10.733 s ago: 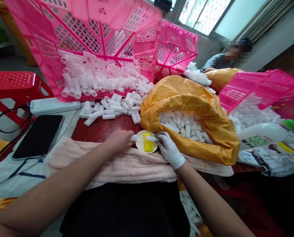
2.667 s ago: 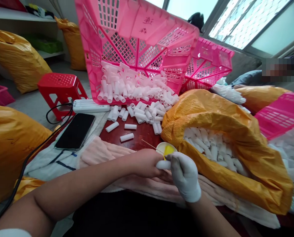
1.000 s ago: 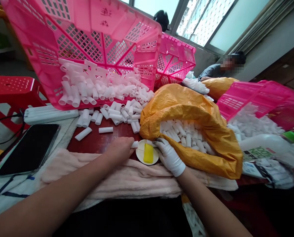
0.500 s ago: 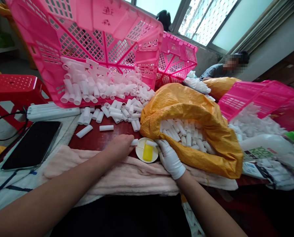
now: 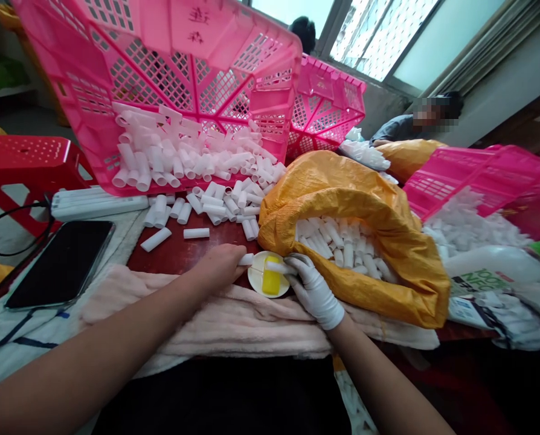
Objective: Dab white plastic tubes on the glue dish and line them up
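Observation:
My bare left hand [image 5: 222,266] is closed around a short white plastic tube [image 5: 246,260], whose end sticks out to the right. A white glove covers my right hand [image 5: 313,287], which pinches another white tube [image 5: 276,267]. That tube lies over a yellow block [image 5: 270,283] on a small round cream dish [image 5: 255,283]. A thin stick or strand, too fine to name, spans from the left tube toward the block. Both hands are just above the front of the table, either side of the dish.
A pink basket [image 5: 270,57] full of tubes lies tipped behind loose tubes [image 5: 196,233]. To the right, an orange woven sack [image 5: 333,175] holds more tubes. A phone [image 5: 61,263] rests at left, a pink towel [image 5: 234,326] in front. One person [image 5: 392,128] sits behind.
My right hand has drawn its tube slightly, so more of it shows over the yellow block. My left hand keeps its tube almost in place. The view has shifted slightly.

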Motion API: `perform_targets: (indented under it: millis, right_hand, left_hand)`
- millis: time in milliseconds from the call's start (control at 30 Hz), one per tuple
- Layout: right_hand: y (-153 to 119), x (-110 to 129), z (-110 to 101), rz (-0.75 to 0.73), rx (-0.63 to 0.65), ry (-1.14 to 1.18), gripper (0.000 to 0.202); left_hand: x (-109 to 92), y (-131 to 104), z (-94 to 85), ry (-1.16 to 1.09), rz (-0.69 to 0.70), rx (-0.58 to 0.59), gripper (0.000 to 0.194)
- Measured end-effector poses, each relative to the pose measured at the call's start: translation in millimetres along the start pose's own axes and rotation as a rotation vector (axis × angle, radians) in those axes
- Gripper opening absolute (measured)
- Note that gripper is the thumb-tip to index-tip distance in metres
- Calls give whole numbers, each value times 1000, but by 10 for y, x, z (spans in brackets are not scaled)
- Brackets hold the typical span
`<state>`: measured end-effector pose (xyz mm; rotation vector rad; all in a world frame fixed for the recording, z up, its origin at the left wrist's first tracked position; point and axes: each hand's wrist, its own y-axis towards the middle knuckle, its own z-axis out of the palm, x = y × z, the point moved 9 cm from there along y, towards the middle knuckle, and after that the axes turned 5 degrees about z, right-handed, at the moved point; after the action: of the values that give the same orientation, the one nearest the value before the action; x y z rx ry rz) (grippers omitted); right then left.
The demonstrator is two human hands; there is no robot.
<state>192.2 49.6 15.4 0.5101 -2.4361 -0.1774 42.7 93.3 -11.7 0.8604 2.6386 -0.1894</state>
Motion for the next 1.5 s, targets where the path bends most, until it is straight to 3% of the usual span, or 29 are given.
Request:
perform_targets:
  millis: [233, 400, 500, 633, 733, 800, 1033, 1133, 1233, 1300, 1433, 1500]
  right_hand:
    - [16, -15, -56, -4, -108, -12, 16]
    - [-12, -63, -36, 8, -97, -41, 27]
    - [9, -26, -140, -18, -189, -90, 23]
    - [76, 15, -354, 43, -348, 221, 22]
    - [157, 30, -254, 183, -267, 558, 21]
    - [198, 112, -169, 217, -196, 649, 19]
    - [318, 599, -164, -24, -70, 341, 23]
    - [372, 523, -54, 139, -48, 319, 24]
    - [346, 413, 84, 304, -32, 266, 33]
    - [324, 496, 115, 227, -37, 197, 34]
    - [258, 875, 75, -108, -38, 34, 32]
    - [187, 938, -61, -119, -56, 14, 28]
  left_hand:
    - [-39, 17, -15, 18, 56, -33, 14]
    - [-27, 21, -5, 6, 72, -39, 15]
    - [-50, 11, 1, -14, 89, -23, 17]
    - [-75, -38, -125, 24, 70, -117, 18]
    - [-116, -87, -258, 21, 87, -229, 18]
    - [-134, -96, -264, -29, 105, -215, 17]
    - [-234, -133, -271, 4, 140, -179, 17]
    - [-300, -153, -267, 74, 149, -179, 17]
    - [-300, -159, -206, 80, 125, -99, 24]
    - [-340, -173, -149, -2, 175, -9, 25]
    - [-585, -262, -115, -264, 411, 155, 16]
    - [-657, -286, -176, -363, 468, 166, 19]
